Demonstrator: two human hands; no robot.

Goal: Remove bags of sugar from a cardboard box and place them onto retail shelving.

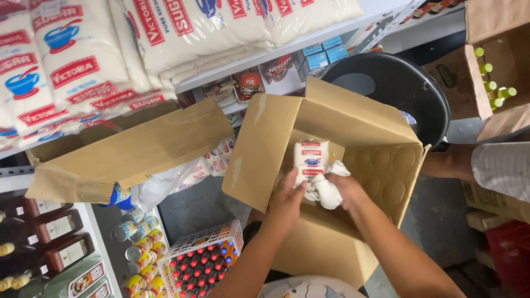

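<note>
both hands are closed on one small white packet (311, 158) with red and blue print, held upright just inside the open mouth of a cardboard box (381, 165). from where i watch, my left hand (287, 200) cups the packet's lower left side with the fingers wrapped up along it, and my right hand (345, 190) grips the crumpled white wrap at its lower right. the box is tipped toward me, flaps spread wide, and round dents show on its inner wall. i cannot tell whether the packet touches the box floor.

behind the box stands a black bin (397, 88). above left, a shelf (287, 47) carries big white sacks (83, 60) with red lettering, and a second, flattened carton (132, 152) leans under it. lower left i see a white crate (201, 259) of red-capped bottles, with a row of cans (141, 251) just beside it and dark bottles (52, 237) further left. at the right edge another person's arm (458, 163) in a light sleeve reaches in near the box, apart from my hands. top right, a carton (497, 33) holds green-capped bottles (494, 83).
</note>
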